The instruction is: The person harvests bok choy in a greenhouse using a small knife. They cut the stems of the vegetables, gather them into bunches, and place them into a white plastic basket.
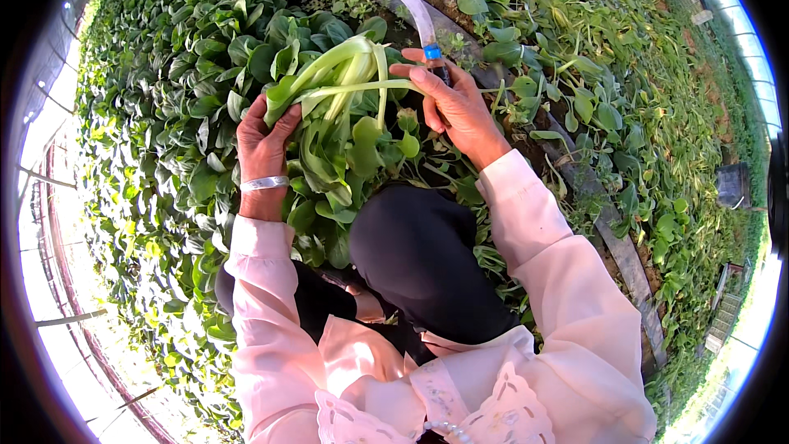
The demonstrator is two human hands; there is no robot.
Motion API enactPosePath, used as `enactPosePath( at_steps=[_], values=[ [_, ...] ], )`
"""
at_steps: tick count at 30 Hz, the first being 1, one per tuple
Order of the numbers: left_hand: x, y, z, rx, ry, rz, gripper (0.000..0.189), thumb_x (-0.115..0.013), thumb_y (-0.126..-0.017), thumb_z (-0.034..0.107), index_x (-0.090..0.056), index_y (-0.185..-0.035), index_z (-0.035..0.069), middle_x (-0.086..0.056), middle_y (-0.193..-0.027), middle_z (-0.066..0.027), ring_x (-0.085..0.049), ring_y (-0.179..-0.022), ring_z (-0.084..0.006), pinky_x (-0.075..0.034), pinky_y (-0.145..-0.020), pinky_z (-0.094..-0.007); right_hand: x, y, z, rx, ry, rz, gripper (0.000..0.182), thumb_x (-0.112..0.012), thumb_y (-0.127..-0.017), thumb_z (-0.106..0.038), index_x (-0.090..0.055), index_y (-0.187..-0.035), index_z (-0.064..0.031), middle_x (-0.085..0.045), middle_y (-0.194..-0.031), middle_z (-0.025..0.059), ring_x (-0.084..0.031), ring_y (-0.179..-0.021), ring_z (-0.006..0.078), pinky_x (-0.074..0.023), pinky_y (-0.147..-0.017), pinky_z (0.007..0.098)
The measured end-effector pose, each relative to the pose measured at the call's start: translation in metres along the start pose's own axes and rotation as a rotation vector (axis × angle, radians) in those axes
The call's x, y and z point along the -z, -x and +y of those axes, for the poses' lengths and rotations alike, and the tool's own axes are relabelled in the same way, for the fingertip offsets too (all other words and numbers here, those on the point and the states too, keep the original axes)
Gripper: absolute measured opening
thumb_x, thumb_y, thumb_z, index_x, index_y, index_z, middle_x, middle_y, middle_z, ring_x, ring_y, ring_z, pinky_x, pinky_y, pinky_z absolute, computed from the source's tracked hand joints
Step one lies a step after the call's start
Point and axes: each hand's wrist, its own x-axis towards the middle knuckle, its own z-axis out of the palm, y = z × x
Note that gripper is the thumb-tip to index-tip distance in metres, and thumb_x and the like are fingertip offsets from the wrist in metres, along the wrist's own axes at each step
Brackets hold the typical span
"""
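Observation:
My left hand (262, 145) grips a leafy green plant that looks like bok choy (351, 71) by its leaves. Its pale cut base points up and away from me, while its leaves droop towards my knee. In my right hand (459, 102) is a curved-blade knife (420, 17), blade upward, with blue tape where blade meets handle. Part of the handle is hidden by my fingers. One long stalk (363, 86) stretches from the plant across to my right thumb; whether the thumb pinches it is unclear.
Dense standing greens (185, 105) grow on the left. A dark flat strip (592, 197), perhaps a hose, curves along the right side. Beyond it lie flattened leaves and stalks (653, 135). A black bucket (733, 185) and plastic crates (724, 317) stand at the far right.

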Motion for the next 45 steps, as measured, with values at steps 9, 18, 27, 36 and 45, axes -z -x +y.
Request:
enactPosePath(
  at_steps=[9,18,27,36,45],
  values=[
    [-0.047,0.019,0.024,0.046,-0.11,-0.19,0.04,-0.069,-0.088,0.014,-0.055,-0.125,0.005,-0.065,-0.107,-0.0032,-0.062,-0.091,-0.0116,-0.053,-0.07,-0.0257,-0.007,0.018,-0.057,-0.013,0.173,0.058,0.034,-0.081,-0.079,-0.025,-0.064,-0.1,-0.0049,-0.05,-0.065,-0.0057,-0.042,-0.048,0.004,-0.031,-0.042,0.0213],
    [-0.076,0.034,0.067,-0.601,-0.991,-0.238,0.043,-0.066,-0.082,0.007,-0.058,-0.125,0.005,-0.063,-0.118,-0.0112,-0.059,-0.109,-0.0243,-0.049,-0.083,-0.0348,0.015,0.033,-0.087,0.522,0.616,0.192,0.041,-0.079,-0.081,-0.018,-0.061,-0.114,-0.0014,-0.056,-0.083,-0.0039,-0.048,-0.071,0.0065,-0.0449,-0.066,0.0247],
    [-0.109,0.005,0.074,-0.295,-0.518,-0.727,0.061,-0.08,-0.077,0.032,-0.053,-0.123,0.002,-0.066,-0.101,-0.0148,-0.065,-0.09,-0.0291,-0.051,-0.079,-0.0337,-0.04,0.063,-0.11,0.219,0.602,-0.132,0.04,-0.077,-0.083,-0.015,-0.059,-0.114,0.0013,-0.06,-0.085,-0.0014,-0.046,-0.053,0.0048,-0.0386,-0.048,0.019],
    [-0.1,0.008,0.069,-0.553,-1.086,-0.495,0.056,-0.077,-0.079,0.027,-0.054,-0.123,0.0,-0.068,-0.098,-0.0171,-0.068,-0.086,-0.0268,-0.051,-0.077,-0.0344,-0.01,0.062,-0.106,0.423,0.988,0.087,0.015,-0.064,-0.08,-0.008,-0.054,-0.086,0.0008,-0.048,-0.062,0.0074,-0.039,-0.054,0.0117,-0.0382,-0.05,0.0297],
    [-0.101,0.024,0.084,0.173,-0.091,-0.571,0.047,-0.07,-0.086,0.023,-0.054,-0.123,-0.002,-0.067,-0.104,-0.0126,-0.064,-0.093,-0.0199,-0.053,-0.082,-0.0342,-0.018,0.084,-0.114,0.609,1.214,0.132,0.025,-0.065,-0.091,-0.026,-0.056,-0.104,-0.006,-0.067,-0.083,0.0108,-0.065,-0.069,0.0315,-0.049,-0.058,0.0365]
  ],
)
